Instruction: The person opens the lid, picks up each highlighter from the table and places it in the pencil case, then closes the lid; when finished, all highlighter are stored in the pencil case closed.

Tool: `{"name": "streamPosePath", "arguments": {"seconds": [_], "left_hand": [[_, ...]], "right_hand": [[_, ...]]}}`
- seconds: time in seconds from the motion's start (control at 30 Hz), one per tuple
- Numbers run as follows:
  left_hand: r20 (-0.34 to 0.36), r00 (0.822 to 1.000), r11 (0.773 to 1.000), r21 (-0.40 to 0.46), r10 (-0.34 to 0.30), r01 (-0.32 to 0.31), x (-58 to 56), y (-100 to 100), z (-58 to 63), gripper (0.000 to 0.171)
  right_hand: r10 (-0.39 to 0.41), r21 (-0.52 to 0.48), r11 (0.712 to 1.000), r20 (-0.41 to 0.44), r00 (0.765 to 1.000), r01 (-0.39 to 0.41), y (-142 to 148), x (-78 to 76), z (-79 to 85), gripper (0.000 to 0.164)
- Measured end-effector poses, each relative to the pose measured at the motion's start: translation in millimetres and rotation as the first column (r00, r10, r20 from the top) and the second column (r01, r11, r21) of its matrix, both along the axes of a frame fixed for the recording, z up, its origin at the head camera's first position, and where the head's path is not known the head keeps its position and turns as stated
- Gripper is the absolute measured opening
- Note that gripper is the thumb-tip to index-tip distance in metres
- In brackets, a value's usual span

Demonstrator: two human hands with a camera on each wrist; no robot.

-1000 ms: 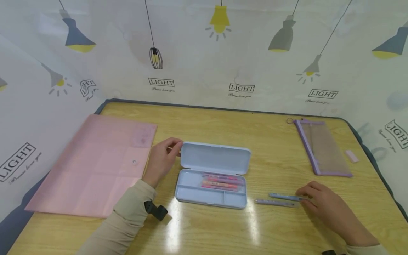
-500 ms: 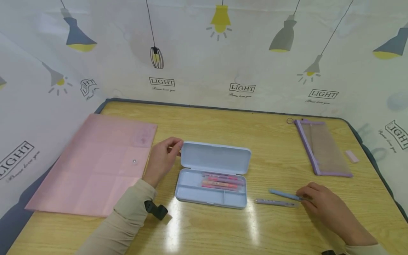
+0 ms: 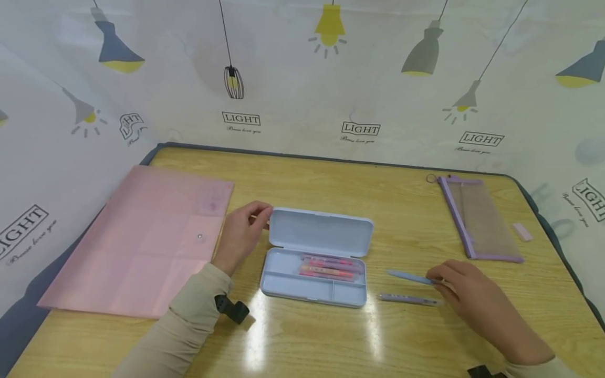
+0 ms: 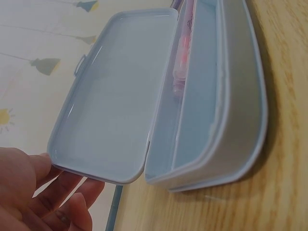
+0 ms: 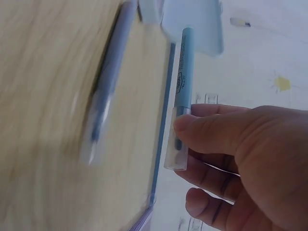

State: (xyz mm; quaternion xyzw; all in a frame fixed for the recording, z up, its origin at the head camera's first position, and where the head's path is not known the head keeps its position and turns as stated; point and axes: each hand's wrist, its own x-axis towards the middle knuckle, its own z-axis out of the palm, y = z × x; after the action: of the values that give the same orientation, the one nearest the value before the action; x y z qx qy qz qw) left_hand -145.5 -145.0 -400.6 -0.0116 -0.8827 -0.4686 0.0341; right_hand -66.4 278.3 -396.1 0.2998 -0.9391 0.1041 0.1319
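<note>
My left hand [image 3: 243,231] pinches the left edge of the raised lid [image 3: 321,231] of a light blue pencil case [image 3: 295,289]. Several pink and purple pens [image 3: 331,268] lie in the case's back compartment; both front compartments hold nothing. At the right, the thumb and fingers of my right hand [image 3: 477,304] pinch a blue marker pen [image 5: 185,72] by its clear cap, lifted off the table with its barrel pointing toward the case. A greyish-purple marker pen [image 3: 408,299] lies on the table just below it.
A pink document folder [image 3: 142,247] lies flat at the left. Toward the back right are a mesh zip pouch [image 3: 487,220] with purple edging and a small pink eraser [image 3: 522,231]. Printed curtains stand around the wooden table [image 3: 302,184].
My right hand has lifted the blue marker pen from beside the purple one and moved it slightly left and away from me. My left hand stays at the lid.
</note>
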Motion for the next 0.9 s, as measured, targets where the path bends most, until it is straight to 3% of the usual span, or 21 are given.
{"name": "streamPosePath", "arguments": {"seconds": [0.3,0.43,0.67,0.9], "left_hand": [[0.004,1.0,1.0,-0.007,0.005,-0.005,-0.6,0,0.6,0.027],[0.01,1.0,1.0,-0.01,0.01,-0.01,-0.6,0,1.2,0.028],[0.009,1.0,1.0,0.0,0.005,-0.005,-1.1,0,0.1,0.027],[0.01,1.0,1.0,0.003,0.004,-0.004,-0.4,-1,-1.2,0.026]], "right_hand": [[0.127,0.014,0.992,-0.024,0.992,-0.127,-51,-13.6,19.8,0.034],[0.157,0.021,0.987,-0.011,0.988,-0.157,-74,-21.0,25.5,0.026],[0.224,0.053,0.973,0.048,0.973,-0.227,-110,-31.6,21.5,0.021],[0.25,0.088,0.962,0.102,0.963,-0.26,-127,-37.4,13.2,0.02]]}}
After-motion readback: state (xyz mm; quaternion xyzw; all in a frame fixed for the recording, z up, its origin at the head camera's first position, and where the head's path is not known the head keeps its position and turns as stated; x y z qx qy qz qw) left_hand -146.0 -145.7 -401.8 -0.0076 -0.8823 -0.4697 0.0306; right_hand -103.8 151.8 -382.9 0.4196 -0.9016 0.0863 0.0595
